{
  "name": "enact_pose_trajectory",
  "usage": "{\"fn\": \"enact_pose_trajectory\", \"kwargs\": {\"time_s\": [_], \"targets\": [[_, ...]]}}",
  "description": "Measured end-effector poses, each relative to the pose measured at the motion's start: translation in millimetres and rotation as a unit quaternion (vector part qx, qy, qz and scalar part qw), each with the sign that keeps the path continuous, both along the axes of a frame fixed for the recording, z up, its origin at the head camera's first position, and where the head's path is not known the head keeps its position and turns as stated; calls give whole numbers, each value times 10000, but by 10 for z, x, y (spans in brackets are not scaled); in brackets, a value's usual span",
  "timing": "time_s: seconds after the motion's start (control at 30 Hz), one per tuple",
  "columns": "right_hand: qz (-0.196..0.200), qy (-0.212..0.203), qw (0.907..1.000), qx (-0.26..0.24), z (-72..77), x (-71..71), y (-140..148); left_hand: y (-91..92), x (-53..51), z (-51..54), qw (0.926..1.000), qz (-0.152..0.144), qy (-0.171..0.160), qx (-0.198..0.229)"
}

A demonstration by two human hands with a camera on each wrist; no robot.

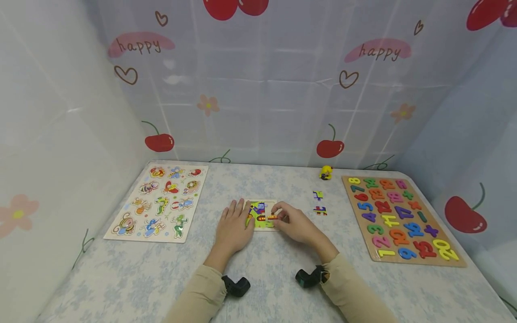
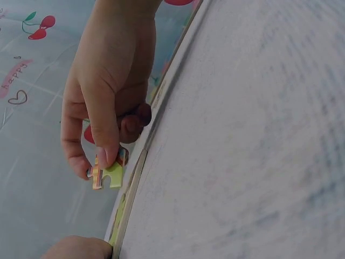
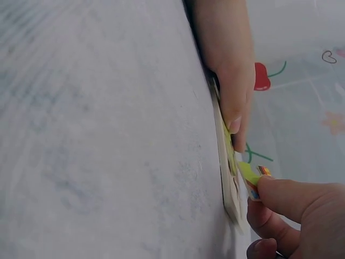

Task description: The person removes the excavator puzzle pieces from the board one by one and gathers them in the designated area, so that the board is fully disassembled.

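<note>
Located puzzle piece [image 2: 114, 175] near centre of head frame, tilted just over right part of puzzle board [image 3: 230, 205]. Pinched between thumb and forefinger of right hand [image 1: 296, 223]. Observed left hand [image 1: 235, 227] on board's left part, fingers nearly straight, gripping nothing. Logged two loose pieces [image 1: 317, 195] right of centre, yellow toy [image 1: 325, 173] above them, number board [image 1: 455, 263] at right, insect board [image 1: 169, 237] at left.

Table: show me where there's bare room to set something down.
Free: behind the puzzle board, from insect board to yellow figure; also between right sleeve and number board. Crowded: the puzzle board itself, left hand at its edge, right hand pinching a piece.
</note>
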State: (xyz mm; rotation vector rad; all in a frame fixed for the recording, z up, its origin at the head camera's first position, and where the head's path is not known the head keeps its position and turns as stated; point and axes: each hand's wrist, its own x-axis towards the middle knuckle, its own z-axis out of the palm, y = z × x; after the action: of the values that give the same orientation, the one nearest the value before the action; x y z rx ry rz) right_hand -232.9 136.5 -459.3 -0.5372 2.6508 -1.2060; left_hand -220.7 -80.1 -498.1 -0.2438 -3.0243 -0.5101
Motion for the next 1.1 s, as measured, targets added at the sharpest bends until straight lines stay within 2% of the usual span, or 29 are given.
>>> {"fn": "enact_pose_trajectory", "kwargs": {"time_s": [0.4,0.67,0.9,1.1], "targets": [[-420,-343,9979,360,102,29,350,1,6,18,10000,-15,-21,77],[-301,-315,9969,650,142,62,726,3,33,50,9999,-46,52,153],[-69,-153,9971,740,148,127,1063,3,24,32,9999,-25,-16,113],[-333,-187,9935,1071,161,153,1209,3,21,20,9999,-27,1,109]]}}
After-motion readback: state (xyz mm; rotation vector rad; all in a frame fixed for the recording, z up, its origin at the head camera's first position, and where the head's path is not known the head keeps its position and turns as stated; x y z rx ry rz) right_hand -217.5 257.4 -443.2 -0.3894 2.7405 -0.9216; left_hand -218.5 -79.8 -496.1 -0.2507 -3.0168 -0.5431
